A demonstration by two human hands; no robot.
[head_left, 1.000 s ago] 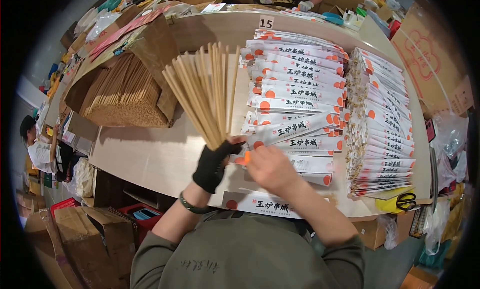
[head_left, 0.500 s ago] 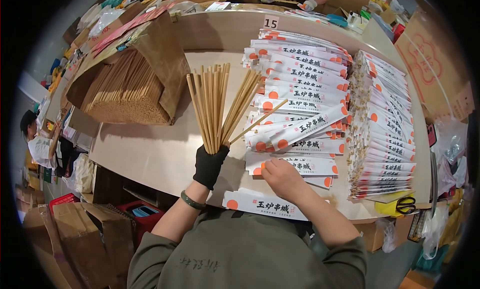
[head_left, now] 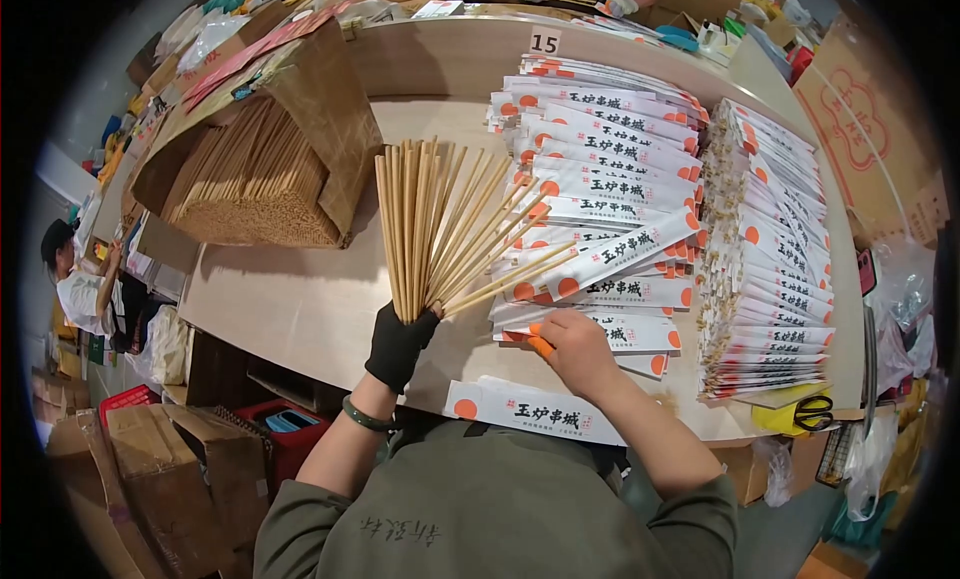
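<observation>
From my end of the link I had the left hand [head_left: 400, 344], in a black glove, closed around the lower ends of a thick bundle of wooden sticks [head_left: 425, 224]; they fanned up and to the right above the table [head_left: 290, 294], the lowest ones leaning furthest out, their tips in front of the white paper sleeves [head_left: 612, 189] in my view; the right hand [head_left: 580, 354] stood at the near part of that row, its fingers curled together, an orange finger cover [head_left: 541, 342] by the end of a sleeve; I could not tell whether it pinched paper or merely touched it.

I judged the step to be matching sticks to a sleeve; doing it well called for a firm hold low on the bundle, with the thumb easy enough to let a few sticks through; a fan spread too wide could have shed its outermost sticks. The covered finger seemed best spent lifting one sleeve by its edge, since overlapping paper tends to come up in twos; the slanted sleeve [head_left: 630, 247] lying across the row could have snagged a tip, so I favoured tilting the fan toward the cardboard box [head_left: 335, 129] at the left.
</observation>
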